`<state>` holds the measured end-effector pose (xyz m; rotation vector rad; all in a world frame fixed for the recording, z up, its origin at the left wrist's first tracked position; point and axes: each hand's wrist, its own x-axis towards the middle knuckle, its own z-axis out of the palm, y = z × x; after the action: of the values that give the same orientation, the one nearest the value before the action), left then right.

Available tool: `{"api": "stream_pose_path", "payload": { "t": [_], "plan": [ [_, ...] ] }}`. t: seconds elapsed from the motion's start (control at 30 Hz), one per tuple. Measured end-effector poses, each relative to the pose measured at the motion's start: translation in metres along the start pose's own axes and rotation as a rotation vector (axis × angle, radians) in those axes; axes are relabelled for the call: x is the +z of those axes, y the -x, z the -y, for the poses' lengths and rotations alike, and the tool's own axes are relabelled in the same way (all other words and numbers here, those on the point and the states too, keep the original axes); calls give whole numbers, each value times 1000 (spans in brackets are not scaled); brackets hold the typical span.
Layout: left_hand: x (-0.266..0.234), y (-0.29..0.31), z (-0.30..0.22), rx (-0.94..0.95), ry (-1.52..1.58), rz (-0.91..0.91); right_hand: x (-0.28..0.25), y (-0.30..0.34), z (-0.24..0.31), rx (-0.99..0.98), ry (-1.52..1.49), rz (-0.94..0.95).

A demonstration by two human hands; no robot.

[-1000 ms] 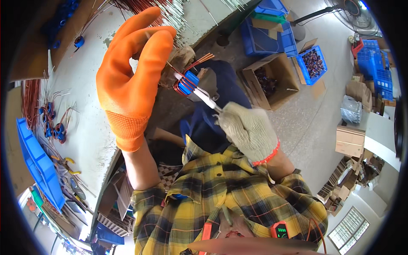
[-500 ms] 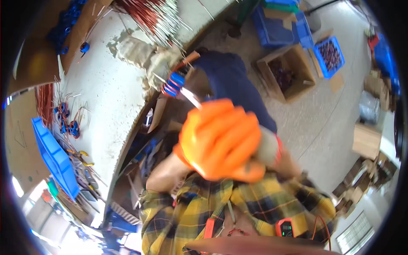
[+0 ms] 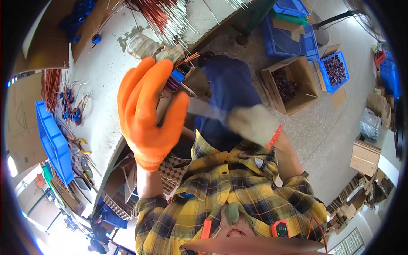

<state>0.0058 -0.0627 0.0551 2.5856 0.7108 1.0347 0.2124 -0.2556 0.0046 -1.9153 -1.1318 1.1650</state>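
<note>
The orange-gloved L hand is holding thumb & fingers apart beside the blue coil; can't tell if touching. Coil is sitting by the bench edge, w/ a white rod pointing rightward, prob. so both hands are getting clear access. Pale-gloved R hand is blurring; can't tell if it's gripping anything.

Right of centre, the right hand is motion-blurred, its grip unclear. The left hand partly hides a blue coil. The fan, upper right, and wire bundle, top, are cut off.
</note>
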Motion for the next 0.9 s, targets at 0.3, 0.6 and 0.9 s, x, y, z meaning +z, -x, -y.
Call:
{"api": "stream_pose_path", "payload": {
  "t": [0.3, 0.6, 0.9],
  "plan": [
    [-5, -19, -20, 27, 83, -57, 6, 12, 13, -281, -508, -80],
    [-3, -35, -25, 251, 162, 75, -1, -3, 54, -241, -373, -449],
    [-43, -126, 222, -344, -384, 319, -49, -23, -228, 447, 318, -847]
  ]
}}
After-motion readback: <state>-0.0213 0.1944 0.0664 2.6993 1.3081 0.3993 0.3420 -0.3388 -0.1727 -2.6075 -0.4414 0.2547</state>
